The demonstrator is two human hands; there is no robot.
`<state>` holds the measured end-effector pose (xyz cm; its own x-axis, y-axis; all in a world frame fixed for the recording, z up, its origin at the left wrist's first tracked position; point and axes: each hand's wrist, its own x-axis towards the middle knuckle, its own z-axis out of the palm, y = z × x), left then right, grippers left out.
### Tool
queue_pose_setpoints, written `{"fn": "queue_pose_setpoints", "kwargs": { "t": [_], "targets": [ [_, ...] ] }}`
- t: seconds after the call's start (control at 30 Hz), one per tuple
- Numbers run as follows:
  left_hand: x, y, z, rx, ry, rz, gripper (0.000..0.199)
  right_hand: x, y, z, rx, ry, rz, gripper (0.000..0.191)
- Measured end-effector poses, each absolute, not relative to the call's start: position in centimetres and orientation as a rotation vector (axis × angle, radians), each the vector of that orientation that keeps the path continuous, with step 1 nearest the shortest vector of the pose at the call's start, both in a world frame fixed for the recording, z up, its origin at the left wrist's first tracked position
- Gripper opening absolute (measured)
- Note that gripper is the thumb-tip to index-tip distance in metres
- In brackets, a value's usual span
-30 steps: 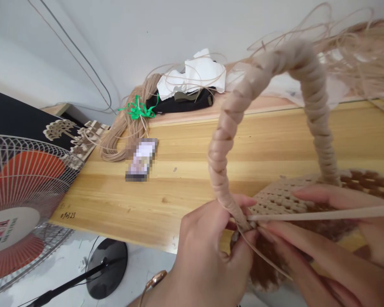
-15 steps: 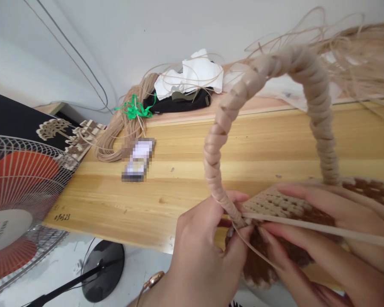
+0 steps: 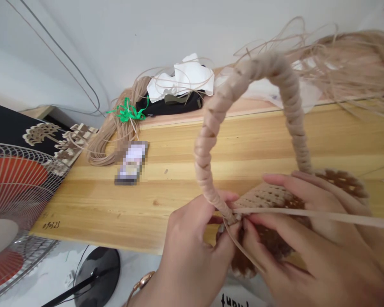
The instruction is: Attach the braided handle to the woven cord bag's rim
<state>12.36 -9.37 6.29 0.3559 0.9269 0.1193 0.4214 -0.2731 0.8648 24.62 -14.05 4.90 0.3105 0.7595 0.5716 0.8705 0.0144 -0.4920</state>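
A woven basket in beige and brown rests low at the right, partly hidden behind my hands. Its arched handle is wrapped in beige strip and rises above it. My left hand pinches the handle's lower left end, where it meets the basket rim. Close beside it, my right hand has thumb and index finger pressed together at the same joint, on a thin beige strip. A second, flat strip runs from the joint to the right across my right hand's fingers.
On the wooden table lie a phone, a strand coil with green ties, a black pouch under white paper, and loose strands. A fan stands at the left.
The whole view has shifted, so the basket and both hands appear slightly further left. Both hands keep their hold at the handle's end; the thin strip there shows wider.
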Motion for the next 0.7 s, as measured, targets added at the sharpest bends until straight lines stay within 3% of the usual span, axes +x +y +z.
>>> {"fn": "queue_pose_setpoints", "kwargs": {
  "t": [0.13,0.27,0.7],
  "targets": [
    [12.6,-9.2,6.1,1.874,1.183,0.893,0.033,24.7,-14.1,4.7,-1.751,-1.474,-0.180,0.021],
    [12.8,-9.3,5.7,1.851,1.166,0.938,0.028,26.2,-13.9,3.1,-1.609,-1.599,-0.350,0.005],
    [13.3,-9.3,5.2,1.770,1.171,0.941,0.030,30.2,-12.5,1.4,-1.215,-1.958,-0.632,0.018]
  ]
}}
